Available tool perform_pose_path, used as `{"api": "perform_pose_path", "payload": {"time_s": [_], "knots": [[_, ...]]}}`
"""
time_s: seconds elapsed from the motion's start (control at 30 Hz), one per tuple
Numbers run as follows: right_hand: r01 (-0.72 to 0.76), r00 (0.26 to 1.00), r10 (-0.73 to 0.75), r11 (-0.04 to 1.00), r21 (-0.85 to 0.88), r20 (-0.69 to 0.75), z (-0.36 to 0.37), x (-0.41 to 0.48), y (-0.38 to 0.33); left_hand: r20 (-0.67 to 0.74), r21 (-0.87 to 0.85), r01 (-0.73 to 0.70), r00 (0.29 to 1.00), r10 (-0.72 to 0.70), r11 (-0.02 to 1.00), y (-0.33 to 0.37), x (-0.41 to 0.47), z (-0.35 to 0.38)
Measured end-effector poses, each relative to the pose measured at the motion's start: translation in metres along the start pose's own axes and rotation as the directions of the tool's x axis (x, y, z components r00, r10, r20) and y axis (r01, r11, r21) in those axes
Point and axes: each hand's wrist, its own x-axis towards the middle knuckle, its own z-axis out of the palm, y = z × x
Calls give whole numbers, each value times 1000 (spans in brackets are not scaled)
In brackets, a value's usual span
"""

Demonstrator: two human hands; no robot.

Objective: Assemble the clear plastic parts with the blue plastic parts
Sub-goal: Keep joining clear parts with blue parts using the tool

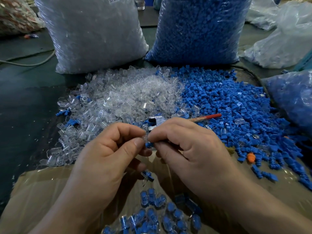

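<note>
The clear parts [121,95] are colourless, the blue parts [236,107] bright blue, the desk [25,98] dark green, the stick [211,116] red-tipped, one piece [251,157] orange.

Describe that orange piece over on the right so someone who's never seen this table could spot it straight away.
Start at the loose pile of blue parts spread in front of the tall bag of blue parts. Follow the pile's near edge out to the right of the right hand: the orange piece lies there. Every part around it is blue; it alone is orange.

Dark table [25,102], clear parts heap [128,95], blue parts heap [236,105], clear-parts bag [94,34], blue-parts bag [199,31]
</note>
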Motion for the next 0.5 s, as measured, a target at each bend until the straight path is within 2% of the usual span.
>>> {"api": "perform_pose_path", "payload": {"time_s": [0.2,0.5], "knots": [[27,991,-28,1000,-14,-128,2,1,0,-1,-4,56,998,-56,998,5,-3,3],[160,987,-160,984,-75,5,0,1,-6,90,-99,116,990,-107,988,7,-2,0]]}}
